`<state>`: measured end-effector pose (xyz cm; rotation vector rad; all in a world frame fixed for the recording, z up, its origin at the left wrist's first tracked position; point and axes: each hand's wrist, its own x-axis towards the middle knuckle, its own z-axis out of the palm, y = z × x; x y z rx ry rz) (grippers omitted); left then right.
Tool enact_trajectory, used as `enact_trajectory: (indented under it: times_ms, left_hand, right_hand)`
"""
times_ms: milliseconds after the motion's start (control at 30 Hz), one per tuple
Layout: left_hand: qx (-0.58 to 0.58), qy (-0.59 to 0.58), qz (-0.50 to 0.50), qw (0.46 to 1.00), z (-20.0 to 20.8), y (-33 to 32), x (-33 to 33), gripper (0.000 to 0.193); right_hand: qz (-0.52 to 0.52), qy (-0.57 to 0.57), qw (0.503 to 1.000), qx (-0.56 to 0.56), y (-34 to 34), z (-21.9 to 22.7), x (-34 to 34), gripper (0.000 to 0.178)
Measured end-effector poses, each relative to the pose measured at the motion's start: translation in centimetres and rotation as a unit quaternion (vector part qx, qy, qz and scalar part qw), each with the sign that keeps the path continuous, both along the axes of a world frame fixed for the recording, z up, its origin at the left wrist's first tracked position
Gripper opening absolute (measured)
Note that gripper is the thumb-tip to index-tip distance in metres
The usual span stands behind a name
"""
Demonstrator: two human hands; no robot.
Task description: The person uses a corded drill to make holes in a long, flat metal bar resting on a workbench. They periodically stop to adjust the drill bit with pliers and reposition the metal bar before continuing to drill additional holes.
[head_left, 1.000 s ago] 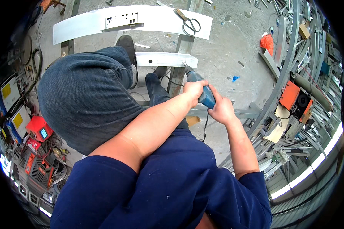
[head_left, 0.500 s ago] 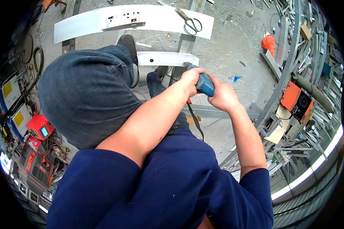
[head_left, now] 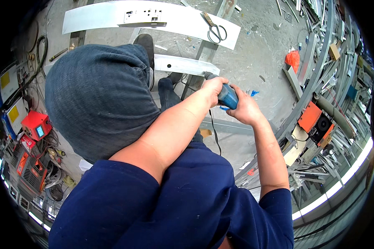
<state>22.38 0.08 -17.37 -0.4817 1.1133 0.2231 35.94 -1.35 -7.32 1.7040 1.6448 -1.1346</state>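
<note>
Both my hands grip a blue corded power tool, which looks like an angle grinder. My left hand wraps round its front part, and my right hand closes on the rear of the body. The tool's grey head rests at the right end of a narrow white metal bar with one dark round hole. Whether the head touches the bar cannot be made out. Beyond lies a wider white metal strip with cutouts, carrying scissors and a thin dark metal piece.
Grey metal beams support the white pieces. Off to the right are a red bag, an orange machine and heaps of metal offcuts. A red box with a screen and tangled cables sit at left. The tool's black cord hangs towards me.
The whole view has shifted slightly, so the strips appear a little farther right. Both hands keep their hold on the tool, and its head stays at the bar's right end.
</note>
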Motion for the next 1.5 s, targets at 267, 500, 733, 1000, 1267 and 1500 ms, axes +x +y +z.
enact_trajectory:
  times_ms: [267, 500, 733, 1000, 1267, 1500]
  left_hand:
    - [-0.008, 0.024, -0.005, 1.0, -0.5, 0.3, 0.6, 0.041]
    - [-0.032, 0.001, 0.036, 0.999, -0.4, 0.5, -0.3, 0.036]
    - [-0.025, -0.007, 0.064, 0.998, -0.3, -0.2, -0.4, 0.041]
    - [-0.032, -0.015, 0.076, 0.997, -0.3, 0.1, -0.6, 0.044]
    - [-0.052, -0.046, 0.101, 0.992, -1.7, 0.5, 0.0, 0.045]
    - [-0.025, -0.022, 0.08, 0.996, -0.6, -0.2, -0.5, 0.039]
  right_hand:
    - [0.009, -0.058, 0.998, -0.003, 0.7, 1.1, -1.3, 0.084]
    - [0.096, -0.077, 0.992, 0.036, 1.6, 0.2, -1.4, 0.073]
    - [0.133, -0.067, 0.989, 0.028, 2.0, 0.4, -1.3, 0.071]
    - [0.144, -0.071, 0.987, 0.026, 3.0, 0.3, -1.4, 0.069]
    - [0.157, -0.055, 0.985, 0.04, 4.6, 0.9, -1.4, 0.065]
    - [0.156, -0.074, 0.985, 0.017, 3.6, 0.9, -2.0, 0.067]
